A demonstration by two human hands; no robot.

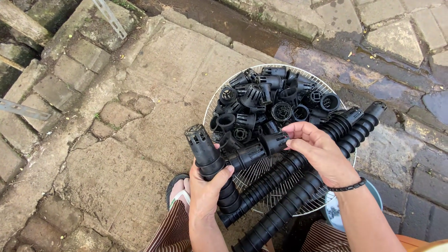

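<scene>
My left hand (207,186) grips a stack of black plastic strainer caps (207,156) nested into a column, its slotted tip pointing up and left. My right hand (317,151) pinches the end of a second short stack (261,147) lying across in front of me. Two long nested columns of the same black parts (298,184) lie diagonally over a round white wire fan guard (219,91). A heap of loose black caps (270,100) fills the far half of that guard.
The guard rests on cracked, damp stone paving (140,140). A sandalled foot (179,189) and striped trousers show below. A round blue-rimmed dish (333,210) sits under my right forearm. Metal strips (109,18) lie at the upper left.
</scene>
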